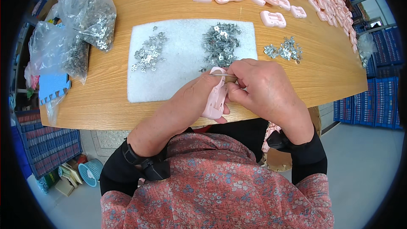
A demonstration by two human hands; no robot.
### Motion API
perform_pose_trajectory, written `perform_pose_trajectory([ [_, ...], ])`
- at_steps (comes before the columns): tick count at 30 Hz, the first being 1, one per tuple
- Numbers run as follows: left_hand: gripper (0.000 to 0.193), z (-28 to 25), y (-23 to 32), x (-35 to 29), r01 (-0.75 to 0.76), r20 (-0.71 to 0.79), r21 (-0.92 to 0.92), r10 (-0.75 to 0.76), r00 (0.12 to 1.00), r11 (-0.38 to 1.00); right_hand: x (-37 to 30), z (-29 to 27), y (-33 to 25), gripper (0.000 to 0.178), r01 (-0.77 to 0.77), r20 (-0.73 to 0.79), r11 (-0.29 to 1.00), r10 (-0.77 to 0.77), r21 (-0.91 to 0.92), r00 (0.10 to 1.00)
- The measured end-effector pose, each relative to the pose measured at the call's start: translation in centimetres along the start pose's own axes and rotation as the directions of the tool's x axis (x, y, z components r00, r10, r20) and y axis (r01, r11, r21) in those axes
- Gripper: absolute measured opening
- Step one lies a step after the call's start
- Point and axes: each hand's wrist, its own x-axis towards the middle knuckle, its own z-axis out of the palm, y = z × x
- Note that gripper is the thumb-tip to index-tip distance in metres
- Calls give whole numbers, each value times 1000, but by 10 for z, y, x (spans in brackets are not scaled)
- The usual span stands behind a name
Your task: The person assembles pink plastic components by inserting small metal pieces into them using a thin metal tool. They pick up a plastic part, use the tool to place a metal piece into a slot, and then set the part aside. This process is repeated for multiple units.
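Note:
Near the table's front edge, my left hand (198, 90) grips a pale pink plastic casing (216, 99), tilted, with hollow compartments showing. My right hand (263, 82) is closed around a thin metal tool (219, 75) whose tip lies across the casing's upper end. My right fingers hide the tool's other end, so its exact kind is unclear. Just beyond my hands lies a white padded mat (182, 74). It bears a loose scatter of small metal contact pieces (149, 53) at left and a denser heap of metal pieces (221, 42) at right.
More metal pieces (289, 50) lie right of the mat. Pink casings (273, 18) spread along the table's far side. Clear bags of metal parts (99, 21) and a blue foam piece (54, 87) sit at left. Blue crates (369, 104) and a basket (90, 172) stand on the floor.

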Motion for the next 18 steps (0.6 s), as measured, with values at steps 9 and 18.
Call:
perform_pose_trajectory([
  [9, 49, -6, 0, 2, 1, 63, -267, 16, 998, 964, -15, 21, 14, 17, -209, -50, 739, 312, 641, 949],
  [18, 50, -3, 3, -9, -97, 68, -145, 107, 992, 985, -22, 24, 16, 21, -387, 323, 178, 306, 905, 896],
])
